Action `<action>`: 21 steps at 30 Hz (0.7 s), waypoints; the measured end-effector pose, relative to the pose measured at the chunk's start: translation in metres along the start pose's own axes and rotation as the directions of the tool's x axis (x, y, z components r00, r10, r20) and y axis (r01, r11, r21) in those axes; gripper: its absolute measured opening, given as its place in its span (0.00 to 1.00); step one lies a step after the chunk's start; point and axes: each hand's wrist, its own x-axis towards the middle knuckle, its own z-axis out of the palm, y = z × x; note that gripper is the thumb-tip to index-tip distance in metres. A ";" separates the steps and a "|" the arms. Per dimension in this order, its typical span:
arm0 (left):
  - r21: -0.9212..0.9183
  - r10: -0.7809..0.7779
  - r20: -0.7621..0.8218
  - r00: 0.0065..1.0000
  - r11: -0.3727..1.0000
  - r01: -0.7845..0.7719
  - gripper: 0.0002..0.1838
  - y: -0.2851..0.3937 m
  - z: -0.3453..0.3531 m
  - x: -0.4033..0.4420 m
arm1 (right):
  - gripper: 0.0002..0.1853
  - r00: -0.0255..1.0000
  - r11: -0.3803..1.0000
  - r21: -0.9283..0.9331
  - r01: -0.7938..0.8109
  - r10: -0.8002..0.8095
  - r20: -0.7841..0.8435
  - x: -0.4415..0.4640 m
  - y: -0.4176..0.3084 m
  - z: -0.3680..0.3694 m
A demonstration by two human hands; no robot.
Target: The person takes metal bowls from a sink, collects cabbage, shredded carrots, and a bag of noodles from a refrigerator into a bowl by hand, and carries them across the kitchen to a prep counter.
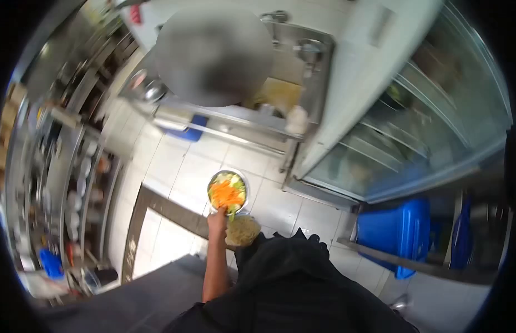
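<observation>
My left hand [218, 217] is closed on the near rim of a round metal bowl [244, 184], held out in front of my body. Orange shredded carrot [227, 194] lies on top in the bowl, with pale green and yellowish cut vegetables [224, 177] around it. Just below the bowl, close to my dark clothing, is a container of pale, stringy food [243, 230]; its kind and what supports it cannot be made out. My right hand does not show.
A metal sink unit [258, 119] stands ahead, partly behind a blurred grey oval [213, 55]. To the right are a glass-door fridge [402, 122] and a blue bin [388, 233]. Loaded shelves [83, 188] line the left. A dark grey surface [152, 294] is at lower left.
</observation>
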 end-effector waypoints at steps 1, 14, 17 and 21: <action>-0.066 0.008 -0.012 1.000 0.998 -0.008 0.16 0.010 -0.009 0.001 | 0.10 0.987 0.992 0.066 0.110 -0.117 0.107 -0.045 -0.044 0.006; -0.292 0.078 -0.124 0.989 0.950 -0.112 0.18 0.113 -0.176 0.095 | 0.11 -0.115 0.137 0.908 0.396 -0.974 0.197 -0.437 -0.584 -0.046; -0.322 0.020 -0.188 0.982 0.943 -0.081 0.19 0.128 -0.209 0.121 | 0.13 -0.251 0.131 0.959 0.252 -0.948 0.196 -0.493 -0.664 -0.053; -0.402 -0.027 -0.353 0.935 0.907 -0.126 0.19 0.170 -0.251 0.125 | 0.14 -0.364 0.084 0.959 0.271 -0.913 0.183 -0.567 -0.748 -0.091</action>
